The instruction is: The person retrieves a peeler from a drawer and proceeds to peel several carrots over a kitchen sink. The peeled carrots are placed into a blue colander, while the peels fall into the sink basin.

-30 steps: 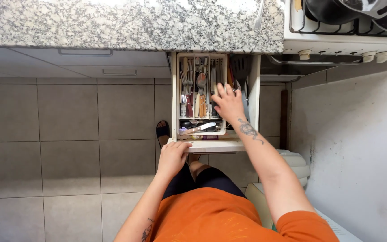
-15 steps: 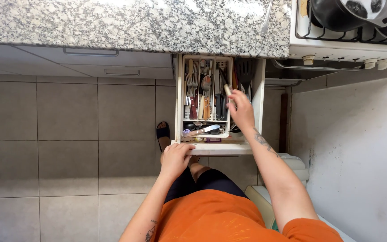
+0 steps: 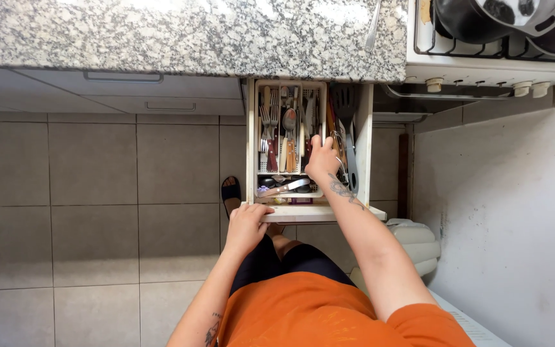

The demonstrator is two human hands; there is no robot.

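Observation:
A white kitchen drawer [image 3: 364, 154] stands pulled out below a speckled granite counter [image 3: 181, 32]. Inside it sits a cutlery tray [image 3: 288, 138] with forks, spoons and knives, some with wooden handles. My right hand [image 3: 322, 160] reaches into the tray's right side, fingers curled on the cutlery there; I cannot tell whether it grips a piece. My left hand [image 3: 246, 225] rests on the drawer's front edge [image 3: 309, 213], fingers over it. Dark spatulas [image 3: 348, 138] lie in the drawer to the right of the tray.
A white stove [image 3: 483, 61] with dark pans on top stands right of the counter. Grey floor tiles [image 3: 97, 193] spread to the left. My foot in a dark sandal [image 3: 230, 191] is beside the drawer. A white wall [image 3: 515, 225] is at the right.
My right hand has moved from the drawer's right side deeper into the cutlery tray. The left hand stays on the drawer front.

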